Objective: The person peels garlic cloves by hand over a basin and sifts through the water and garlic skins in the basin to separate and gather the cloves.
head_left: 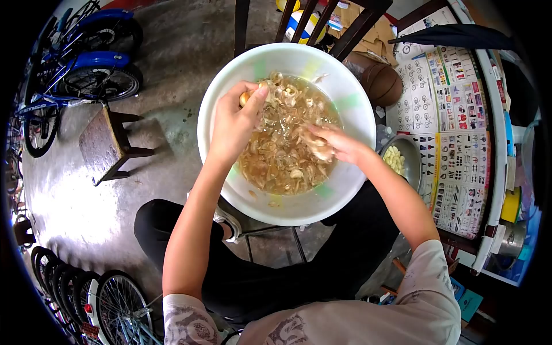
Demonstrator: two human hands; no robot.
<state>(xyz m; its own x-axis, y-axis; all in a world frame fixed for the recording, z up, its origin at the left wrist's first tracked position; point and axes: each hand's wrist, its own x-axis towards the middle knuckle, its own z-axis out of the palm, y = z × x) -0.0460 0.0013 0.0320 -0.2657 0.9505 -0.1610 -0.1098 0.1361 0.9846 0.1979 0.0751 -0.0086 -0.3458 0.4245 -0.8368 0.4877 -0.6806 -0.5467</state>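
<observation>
A large white basin (217, 178) holds brownish water with many wet, papery garlic skins (282, 138) and a few pale cloves. Over the basin's left part, my left hand (237, 118) is closed, thumb pressed toward the fingers. It grips a small rounded yellow-brown thing (246, 98), partly hidden by the fingers; its exact kind is unclear. On the right side, my right hand (336, 144) is closed around a clump of wet garlic skins (319, 146) at the water's surface. Motion blurs these fingers somewhat.
A metal bowl (413, 167) of peeled garlic cloves (394, 160) stands right of the basin. Beyond it is a table covered with printed sheets (454, 144). A brown ball (380, 86) and a dark wooden chair (241, 26) are behind. A wooden stool (106, 141) and bicycles (98, 72) stand left.
</observation>
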